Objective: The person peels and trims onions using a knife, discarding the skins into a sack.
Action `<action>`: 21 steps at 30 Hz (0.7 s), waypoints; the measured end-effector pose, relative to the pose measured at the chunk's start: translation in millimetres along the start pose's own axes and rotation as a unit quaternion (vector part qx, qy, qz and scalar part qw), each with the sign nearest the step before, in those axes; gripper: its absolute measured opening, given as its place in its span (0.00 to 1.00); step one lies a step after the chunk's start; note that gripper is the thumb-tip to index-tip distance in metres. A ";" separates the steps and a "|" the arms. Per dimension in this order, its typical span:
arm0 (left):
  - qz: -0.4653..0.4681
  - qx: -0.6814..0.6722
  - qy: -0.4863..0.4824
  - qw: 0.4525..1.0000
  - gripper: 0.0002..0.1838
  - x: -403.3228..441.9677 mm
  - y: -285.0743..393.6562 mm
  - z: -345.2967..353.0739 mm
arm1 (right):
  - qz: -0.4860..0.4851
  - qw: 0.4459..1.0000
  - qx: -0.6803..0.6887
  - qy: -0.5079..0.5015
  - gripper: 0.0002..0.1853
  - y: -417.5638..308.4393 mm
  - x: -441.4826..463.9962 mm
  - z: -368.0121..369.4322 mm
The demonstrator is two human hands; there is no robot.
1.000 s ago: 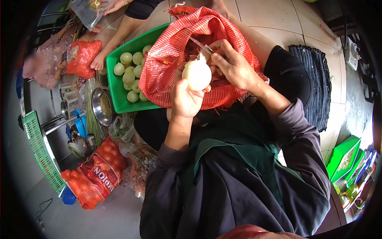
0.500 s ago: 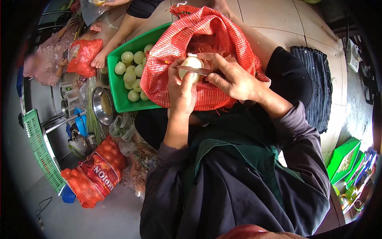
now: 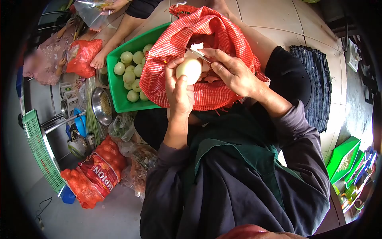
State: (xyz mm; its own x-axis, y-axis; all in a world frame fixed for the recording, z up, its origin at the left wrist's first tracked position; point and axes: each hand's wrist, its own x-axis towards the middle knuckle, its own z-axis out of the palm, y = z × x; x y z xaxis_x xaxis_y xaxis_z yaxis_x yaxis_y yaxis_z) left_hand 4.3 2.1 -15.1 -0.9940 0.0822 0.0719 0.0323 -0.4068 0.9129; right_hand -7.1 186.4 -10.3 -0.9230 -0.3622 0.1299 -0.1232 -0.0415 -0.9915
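Observation:
A pale peeled onion (image 3: 188,71) rests in my left hand (image 3: 180,93), whose fingers and thumb close round it. My right hand (image 3: 234,75) grips a small knife (image 3: 202,57), its blade just beyond the onion's upper right side. Against the blade sits a whitish piece of onion peel (image 3: 196,47). Both hands are over the mouth of a red striped mesh sack (image 3: 159,85), where loose onion skins (image 3: 213,77) show inside. Left of the sack, a green tub (image 3: 115,91) holds several peeled onions (image 3: 131,76), partly covered by the sack's edge.
A full orange mesh sack (image 3: 97,171) lies at the lower left, near a metal bowl (image 3: 102,106) and a green crate (image 3: 43,149). Another person's hand (image 3: 115,5) holds a clear plastic bag (image 3: 90,12). A dark woven mat (image 3: 312,87) lies right of my knee.
The knife has moved from across the onion's face to its upper right, with a whitish piece of peel at the blade. The onion has turned slightly. The other person's plastic bag has shifted.

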 end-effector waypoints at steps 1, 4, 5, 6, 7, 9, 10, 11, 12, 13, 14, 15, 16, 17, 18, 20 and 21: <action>-0.015 0.025 0.033 0.999 0.23 -0.2 -0.4 0.1 | 0.001 1.000 -0.009 0.003 0.20 -2.0 -0.2 -0.6; -0.078 0.018 0.048 0.996 0.22 1.8 5.3 -5.6 | 0.032 0.999 0.029 0.025 0.20 -5.6 -0.1 -1.7; -0.074 0.015 0.025 0.997 0.23 2.8 7.4 -7.8 | 0.062 0.994 0.085 0.040 0.21 -1.8 0.5 -1.1; -0.069 0.012 0.002 0.998 0.24 3.8 10.0 -10.6 | 0.091 0.984 0.141 0.055 0.21 -2.1 1.4 -0.3; -0.064 0.009 -0.020 0.998 0.25 4.7 13.1 -13.6 | 0.061 0.994 0.044 0.078 0.21 -7.4 0.6 -4.1; -0.055 0.053 -0.049 0.996 0.31 6.3 20.5 -16.8 | 0.126 0.990 0.000 0.058 0.21 -13.5 1.4 -15.4; -0.048 0.122 -0.077 0.988 0.32 6.9 25.1 -19.3 | 0.158 0.986 -0.022 0.047 0.21 -13.8 2.2 -18.6; -0.041 0.190 -0.104 0.975 0.34 6.5 30.3 -22.7 | 0.148 0.987 -0.016 0.055 0.20 -12.6 2.5 -18.2; -0.034 0.258 -0.131 0.957 0.35 5.6 36.3 -24.5 | 0.164 0.985 -0.017 0.047 0.20 -13.3 3.1 -18.7; -0.087 0.335 -0.143 0.927 0.39 3.7 48.3 -19.8 | 0.181 0.983 -0.018 0.039 0.19 -15.1 4.0 -19.6; -0.073 0.474 -0.191 0.857 0.38 5.0 62.0 -14.6 | 0.197 0.980 -0.019 0.031 0.19 -15.9 4.8 -21.1; -0.078 0.525 -0.221 0.818 0.40 4.6 73.5 -11.8 | 0.191 0.981 -0.026 0.032 0.19 -14.4 4.3 -20.2; -0.083 0.573 -0.250 0.776 0.41 4.3 83.9 -9.7 | 0.186 0.982 -0.033 0.032 0.18 -12.1 3.6 -19.0; -0.103 0.589 -0.251 0.761 0.41 5.5 93.9 -7.3 | 0.179 0.982 -0.041 0.034 0.18 -10.7 3.8 -19.5; -0.126 0.604 -0.252 0.746 0.41 5.0 104.5 -5.6 | 0.181 0.982 -0.040 0.029 0.18 -10.3 3.0 -19.0; -0.137 0.621 -0.262 0.726 0.41 7.7 122.2 -5.0 | 0.182 0.982 -0.043 0.021 0.18 -10.1 4.1 -20.1; -0.130 0.624 -0.272 0.721 0.41 7.9 130.4 -5.7 | 0.180 0.983 -0.039 0.018 0.18 -9.1 3.5 -20.1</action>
State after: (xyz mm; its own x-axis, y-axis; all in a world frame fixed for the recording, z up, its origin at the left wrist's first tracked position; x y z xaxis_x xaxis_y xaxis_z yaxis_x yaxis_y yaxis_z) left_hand 0.1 -55.5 102.3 -0.8061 0.4911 -0.3302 0.2588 0.7943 0.5497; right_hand -16.5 204.3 -0.8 -0.9239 -0.3068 -0.2286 0.1880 0.1562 -0.9697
